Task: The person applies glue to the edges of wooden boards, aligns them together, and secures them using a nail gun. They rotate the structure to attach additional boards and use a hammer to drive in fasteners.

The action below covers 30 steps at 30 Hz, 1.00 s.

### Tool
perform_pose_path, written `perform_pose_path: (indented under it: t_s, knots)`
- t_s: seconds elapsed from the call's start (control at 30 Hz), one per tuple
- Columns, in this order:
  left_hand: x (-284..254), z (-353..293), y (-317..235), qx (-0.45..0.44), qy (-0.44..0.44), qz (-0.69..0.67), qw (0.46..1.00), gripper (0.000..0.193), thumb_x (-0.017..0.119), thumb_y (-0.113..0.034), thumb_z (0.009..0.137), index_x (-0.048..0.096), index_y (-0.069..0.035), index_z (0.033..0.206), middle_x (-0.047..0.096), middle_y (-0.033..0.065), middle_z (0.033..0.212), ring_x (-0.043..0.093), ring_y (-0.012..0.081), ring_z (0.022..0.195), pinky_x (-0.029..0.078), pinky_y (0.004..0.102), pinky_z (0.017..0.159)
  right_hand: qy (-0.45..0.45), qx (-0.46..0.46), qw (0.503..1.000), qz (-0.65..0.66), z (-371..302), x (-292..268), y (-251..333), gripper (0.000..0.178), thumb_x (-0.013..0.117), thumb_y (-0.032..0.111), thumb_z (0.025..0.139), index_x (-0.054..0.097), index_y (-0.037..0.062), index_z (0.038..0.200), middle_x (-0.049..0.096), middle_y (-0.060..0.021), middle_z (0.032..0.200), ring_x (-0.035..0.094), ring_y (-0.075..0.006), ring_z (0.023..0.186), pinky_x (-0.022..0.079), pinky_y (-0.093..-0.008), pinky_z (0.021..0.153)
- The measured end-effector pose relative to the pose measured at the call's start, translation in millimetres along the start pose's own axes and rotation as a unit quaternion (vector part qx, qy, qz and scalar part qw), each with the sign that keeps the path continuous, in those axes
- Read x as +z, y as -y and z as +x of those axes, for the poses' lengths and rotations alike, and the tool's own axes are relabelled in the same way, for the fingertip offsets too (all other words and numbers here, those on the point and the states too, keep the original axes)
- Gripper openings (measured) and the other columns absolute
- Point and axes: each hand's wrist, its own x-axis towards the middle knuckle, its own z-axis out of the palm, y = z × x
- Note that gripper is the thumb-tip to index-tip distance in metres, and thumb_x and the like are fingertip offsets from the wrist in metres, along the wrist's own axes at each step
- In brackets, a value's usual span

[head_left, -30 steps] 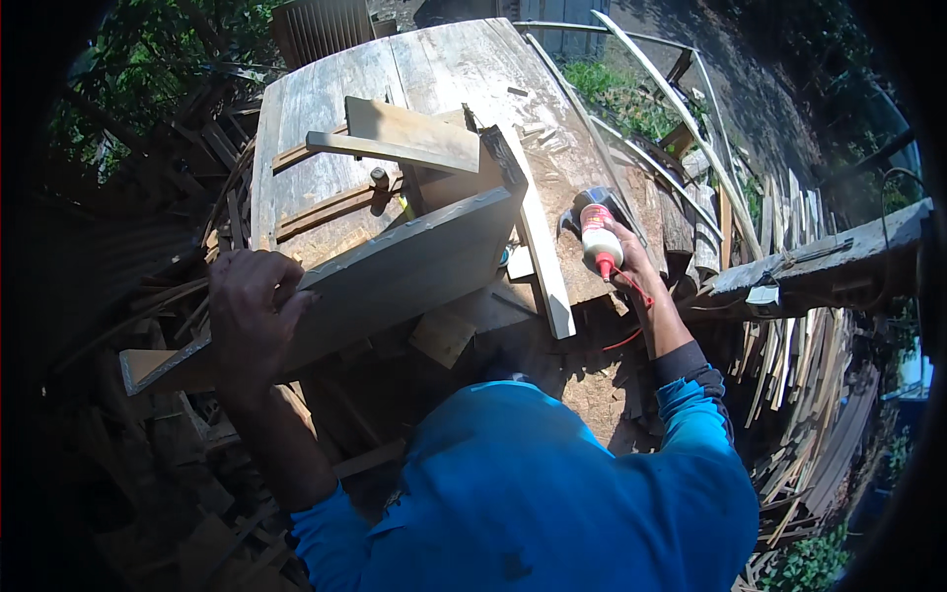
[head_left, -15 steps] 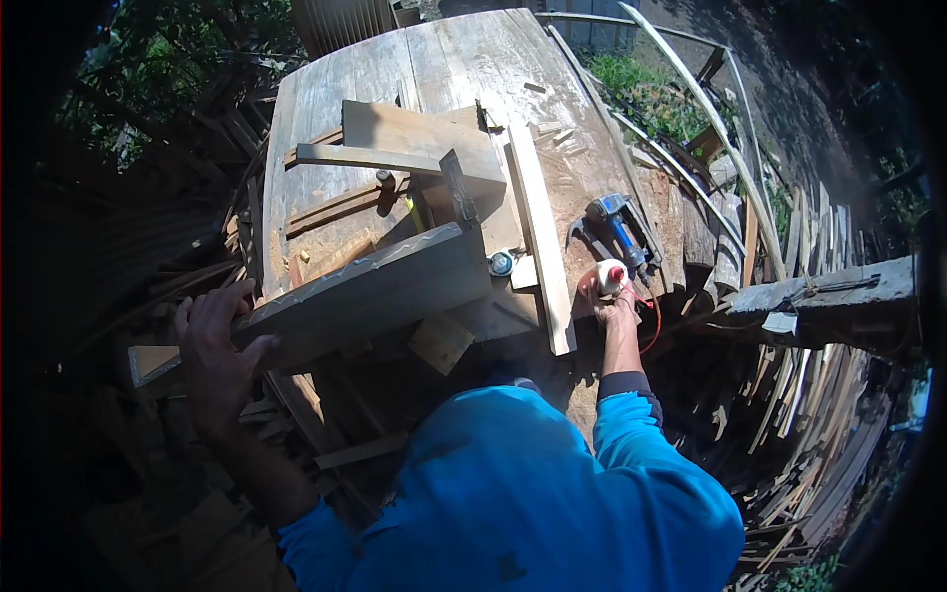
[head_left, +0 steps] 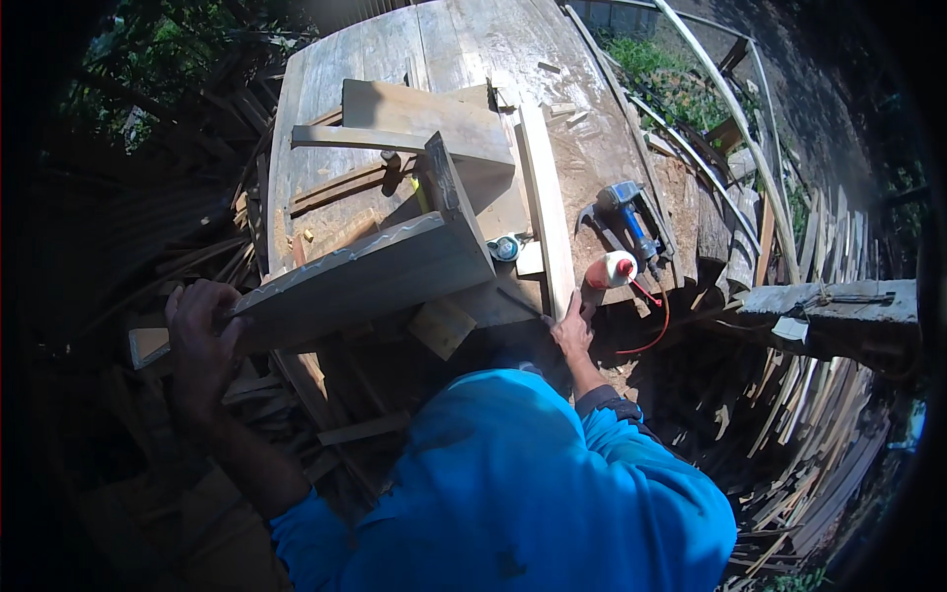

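A wooden board frame lies at the left of the workbench, with a pale wavy line of glue along its upper edge. My left hand is closed around that board near its left end, in shadow. My right hand grips the near end of a long pale wooden batten, its thumb and forefinger at either side. Just beyond it, a glue bottle with a red cap rests at the bench edge, apart from my fingers. A small round can sits between the frame and the batten.
A blue nail gun lies at the bench's right, beside a hammer; a red hose hangs over the edge. The weathered workbench bears offcuts and sawdust. Scrap strips pile up at the right, below a beam.
My right hand has let go of the glue bottle, leaving it on the bench, and moved left onto the batten's end. My left hand still holds the board.
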Motion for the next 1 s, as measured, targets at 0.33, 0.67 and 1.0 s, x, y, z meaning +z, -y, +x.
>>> perform_pose_path:
  t_s: [0.33, 0.67, 1.0]
  knots:
    - [12.6, -13.7, 40.9, -0.035, -0.022, -0.04, 0.998, 0.028, 0.069, -0.005, 0.064, 0.059, -0.004, 0.091, 0.059, 0.0085, 0.089, 0.06, 0.0305, 0.096, 0.029, 0.0501, 0.113, 0.071, -0.138, 0.938, 0.31, -14.0, -48.6, 13.8, 0.085, 0.066, 0.02, 0.072, 0.038, 0.0083, 0.151, 0.065, -0.0284, 0.117, 0.066, -0.0382, 0.104, 0.049, -0.0398, 0.092]
    - [0.2, -32.8, 46.4, -0.005, -0.027, -0.011, 1.0, 0.029, 0.071, -0.006, 0.063, 0.057, -0.006, 0.089, 0.058, 0.0068, 0.089, 0.059, 0.0289, 0.096, 0.028, 0.0505, 0.114, 0.07, -0.229, 0.88, 0.409, -96.5, -131.9, 45.4, 0.086, 0.063, 0.004, 0.069, 0.038, -0.0013, 0.15, 0.049, -0.0236, 0.147, 0.049, -0.0296, 0.135, 0.038, -0.0356, 0.111]
    - [-11.9, -49.7, 75.9, -0.098, -0.004, 0.03, 0.995, 0.037, 0.079, -0.008, 0.061, 0.061, -0.009, 0.093, 0.062, 0.0054, 0.097, 0.059, 0.0276, 0.106, 0.022, 0.052, 0.117, 0.017, -0.376, 0.874, 0.308, -85.6, -213.7, 62.4, 0.09, 0.074, 0.002, 0.061, 0.044, 0.0014, 0.147, 0.061, -0.0197, 0.13, 0.06, -0.0306, 0.121, 0.045, -0.0349, 0.104]
